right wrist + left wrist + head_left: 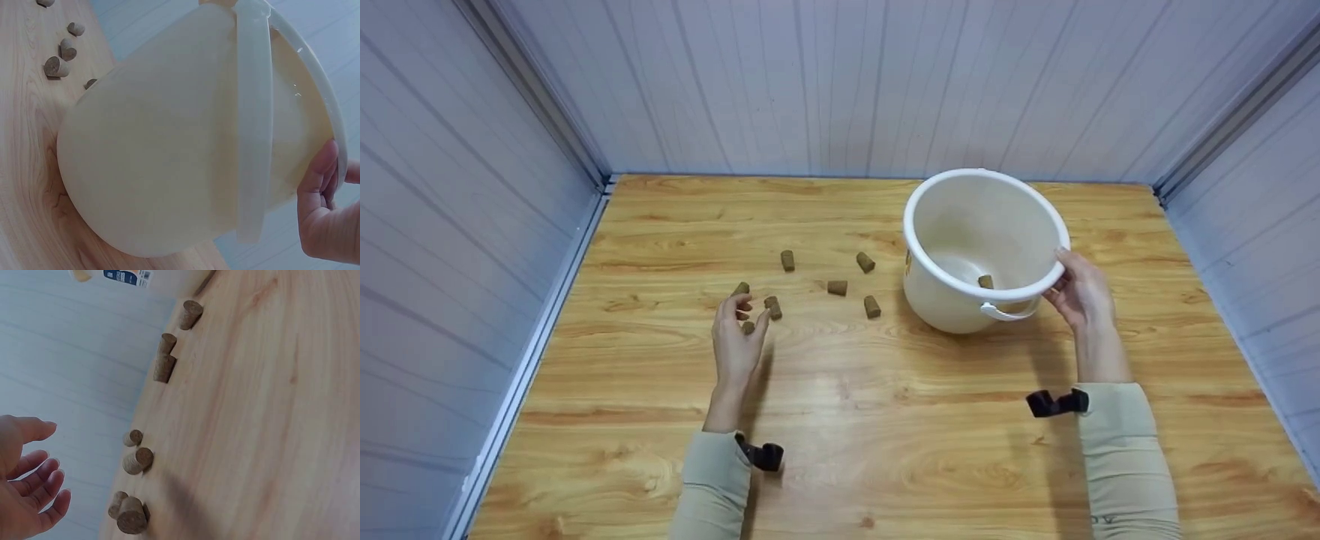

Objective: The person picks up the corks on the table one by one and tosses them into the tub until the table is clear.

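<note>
A white plastic bucket (982, 232) stands at the right of the table, with one cork (985, 281) on its inside bottom. The right hand (1085, 295) grips the bucket's rim on the near right side; in the right wrist view its fingers (323, 169) bend around the rim. The left hand (737, 341) hovers over the left group of corks, fingers loosely bent, holding nothing. Around it lie a cork (773, 307) by the thumb and two more partly hidden behind the hand. The left wrist view shows that hand (28, 478) apart from the corks (133, 516).
Other corks lie between the left hand and the bucket, such as a cork (787, 260) farther back and a cork (872, 307) close to the bucket. The bucket's handle (1009, 311) hangs at the front. Pale panel walls (810, 90) enclose the wooden table (847, 450) behind and at both sides.
</note>
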`<state>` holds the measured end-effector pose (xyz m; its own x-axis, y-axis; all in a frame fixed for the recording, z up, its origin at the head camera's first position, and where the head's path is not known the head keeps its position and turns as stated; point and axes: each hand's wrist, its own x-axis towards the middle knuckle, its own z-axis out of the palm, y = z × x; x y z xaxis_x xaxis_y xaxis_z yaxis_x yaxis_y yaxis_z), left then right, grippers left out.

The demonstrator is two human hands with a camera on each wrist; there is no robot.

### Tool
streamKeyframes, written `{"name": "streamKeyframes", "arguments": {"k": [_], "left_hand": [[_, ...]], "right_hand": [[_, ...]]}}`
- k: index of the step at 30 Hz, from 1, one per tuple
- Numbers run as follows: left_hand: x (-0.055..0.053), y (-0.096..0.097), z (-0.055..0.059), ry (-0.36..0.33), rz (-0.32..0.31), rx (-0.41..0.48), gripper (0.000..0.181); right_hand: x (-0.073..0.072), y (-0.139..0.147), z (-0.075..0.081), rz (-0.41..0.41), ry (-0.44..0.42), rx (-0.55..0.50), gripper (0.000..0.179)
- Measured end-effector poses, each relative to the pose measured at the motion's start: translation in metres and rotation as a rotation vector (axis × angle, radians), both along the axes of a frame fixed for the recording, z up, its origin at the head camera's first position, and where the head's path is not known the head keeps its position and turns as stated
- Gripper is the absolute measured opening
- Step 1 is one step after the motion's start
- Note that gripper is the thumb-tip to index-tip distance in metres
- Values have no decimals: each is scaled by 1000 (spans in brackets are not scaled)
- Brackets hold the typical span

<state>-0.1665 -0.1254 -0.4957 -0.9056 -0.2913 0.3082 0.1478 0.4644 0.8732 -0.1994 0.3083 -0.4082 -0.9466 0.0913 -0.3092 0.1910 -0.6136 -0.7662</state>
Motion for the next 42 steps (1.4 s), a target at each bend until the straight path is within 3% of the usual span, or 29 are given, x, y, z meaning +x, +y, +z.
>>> {"name": "streamKeyframes", "arguments": {"k": [14,24,42], "left_hand": [[8,-12,-21,-87,78,-59,40],[10,-17,-29,-223,76,-33,47],[8,-21,-40,-329,79,-64,39]], "right_hand": [[1,0,0,8,7,27,9],[1,0,0,8,12,14,10],[2,-1,0,5,15,20,11]]}}
